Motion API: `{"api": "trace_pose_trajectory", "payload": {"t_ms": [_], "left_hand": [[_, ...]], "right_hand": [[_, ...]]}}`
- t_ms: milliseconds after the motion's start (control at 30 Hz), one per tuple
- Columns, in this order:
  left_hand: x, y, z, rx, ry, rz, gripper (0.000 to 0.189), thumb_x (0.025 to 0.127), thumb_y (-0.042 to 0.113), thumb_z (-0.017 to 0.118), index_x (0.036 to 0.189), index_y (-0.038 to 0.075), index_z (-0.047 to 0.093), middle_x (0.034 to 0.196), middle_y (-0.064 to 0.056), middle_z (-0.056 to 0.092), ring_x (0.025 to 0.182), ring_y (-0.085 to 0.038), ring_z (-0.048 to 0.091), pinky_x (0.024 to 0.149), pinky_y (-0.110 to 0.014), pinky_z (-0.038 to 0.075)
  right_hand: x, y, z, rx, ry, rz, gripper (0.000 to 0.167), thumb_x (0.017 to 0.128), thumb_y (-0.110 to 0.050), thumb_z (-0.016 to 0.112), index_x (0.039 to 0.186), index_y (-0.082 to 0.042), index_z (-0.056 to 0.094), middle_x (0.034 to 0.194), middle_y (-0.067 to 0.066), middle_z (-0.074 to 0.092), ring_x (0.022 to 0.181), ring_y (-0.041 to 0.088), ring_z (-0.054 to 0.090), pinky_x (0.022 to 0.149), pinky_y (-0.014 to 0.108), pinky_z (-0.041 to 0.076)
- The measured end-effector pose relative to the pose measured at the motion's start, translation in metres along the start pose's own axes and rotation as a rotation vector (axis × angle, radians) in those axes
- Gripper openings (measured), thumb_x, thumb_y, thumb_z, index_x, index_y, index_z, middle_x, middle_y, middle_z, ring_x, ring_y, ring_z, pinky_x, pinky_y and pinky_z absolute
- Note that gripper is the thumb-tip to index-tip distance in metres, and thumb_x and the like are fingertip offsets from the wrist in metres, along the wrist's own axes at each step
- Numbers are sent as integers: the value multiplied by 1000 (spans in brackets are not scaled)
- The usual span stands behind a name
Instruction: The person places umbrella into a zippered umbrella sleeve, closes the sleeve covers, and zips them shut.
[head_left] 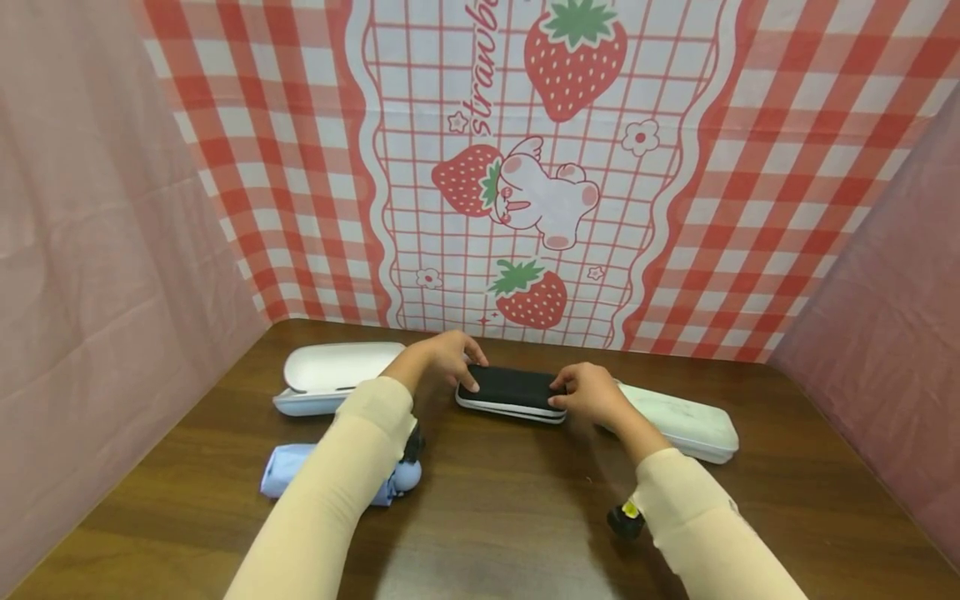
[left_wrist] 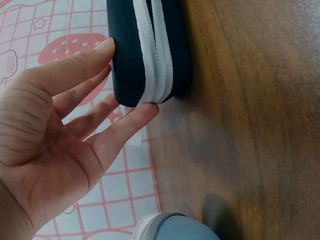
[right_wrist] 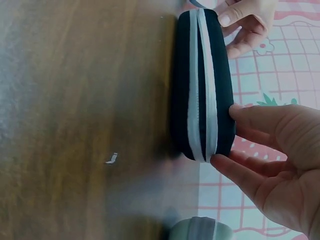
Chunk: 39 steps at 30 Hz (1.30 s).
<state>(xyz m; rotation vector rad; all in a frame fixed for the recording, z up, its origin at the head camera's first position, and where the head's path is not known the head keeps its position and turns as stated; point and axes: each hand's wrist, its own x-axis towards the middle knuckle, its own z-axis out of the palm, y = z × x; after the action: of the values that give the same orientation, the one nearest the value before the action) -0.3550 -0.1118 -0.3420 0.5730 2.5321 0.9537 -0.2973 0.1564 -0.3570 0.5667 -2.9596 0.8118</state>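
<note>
A black zip case [head_left: 517, 387] with white zipper edging lies at the back middle of the table. My left hand [head_left: 450, 358] holds its left end, thumb on the top face and a fingertip at the zipper corner, as the left wrist view shows. At the opposite end my right hand [head_left: 588, 392] grips the case the same way. In the right wrist view, the zipper of the black case [right_wrist: 224, 90] is undone along the front, leaving a narrow gap under the lid. The inside of the case is hidden.
Left of the case stands an open white and light-blue hard case [head_left: 337, 367]. Nearer me lies a folded light-blue umbrella [head_left: 285, 471], partly behind my left sleeve. A pale green case [head_left: 682, 421] is on the right. A checked strawberry cloth [head_left: 525, 208] hangs behind the table.
</note>
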Motion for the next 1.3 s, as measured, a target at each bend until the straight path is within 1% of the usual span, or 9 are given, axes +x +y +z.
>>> {"api": "trace_pose_trajectory", "payload": {"t_ms": [133,267,400,500,633,800,1033,1167,1300], "left_hand": [[-2,1,1,6,12,2,45,74,3,83,116,1,67,129,-14,58,122,-31,53,70,-30,57],[-3,2,2,17,13,6,48,74,3,84,118,1,65,130,-17,55,120,-32,54,70,-31,57],[-1,6,2,67,1,12,56,74,5,84,125,2,61,134,-17,54,116,-31,56,77,-36,57],[2,9,2,221,24,20,63,73,15,87,130,7,61,141,-14,49,125,-32,48,99,-43,46],[6,14,0,374,15,16,70,71,24,88,133,11,59,148,-13,42,138,-34,34,112,-43,30],[9,19,-2,320,-79,-53,65,73,21,87,132,10,60,143,-11,50,133,-28,43,109,-39,36],[8,13,-4,229,-101,-54,60,71,16,88,122,9,59,142,-13,50,131,-28,44,104,-38,41],[7,4,-4,11,-125,-94,56,75,6,83,123,6,54,146,-15,42,121,-31,50,88,-43,53],[6,-2,-3,-210,-141,-150,54,76,-4,78,122,5,50,147,-17,34,98,-34,59,75,-50,57]], "right_hand": [[-1,1,4,-3,31,-40,17,80,-12,79,93,-1,73,72,2,67,65,14,54,65,39,49],[-1,1,5,-2,37,-55,16,79,-11,79,90,-2,73,67,1,65,62,15,52,78,49,47],[1,3,4,18,8,-1,27,81,-14,79,102,-1,69,92,13,67,82,26,60,84,53,47],[3,4,3,67,-19,77,46,84,-21,77,121,2,61,119,23,61,107,38,57,89,53,47],[8,6,4,117,-60,133,63,87,-26,74,134,7,50,131,28,54,121,44,50,99,56,41],[10,6,7,110,-66,131,59,85,-23,77,131,7,54,128,30,55,119,44,51,99,55,42],[7,2,11,74,-9,93,60,79,-24,82,126,5,57,119,25,60,111,39,55,95,53,44],[6,2,13,52,16,78,59,77,-24,84,123,3,58,119,24,60,111,38,55,97,54,42],[5,1,11,13,36,57,60,72,-25,88,118,2,60,114,21,61,108,37,56,96,56,41]]}}
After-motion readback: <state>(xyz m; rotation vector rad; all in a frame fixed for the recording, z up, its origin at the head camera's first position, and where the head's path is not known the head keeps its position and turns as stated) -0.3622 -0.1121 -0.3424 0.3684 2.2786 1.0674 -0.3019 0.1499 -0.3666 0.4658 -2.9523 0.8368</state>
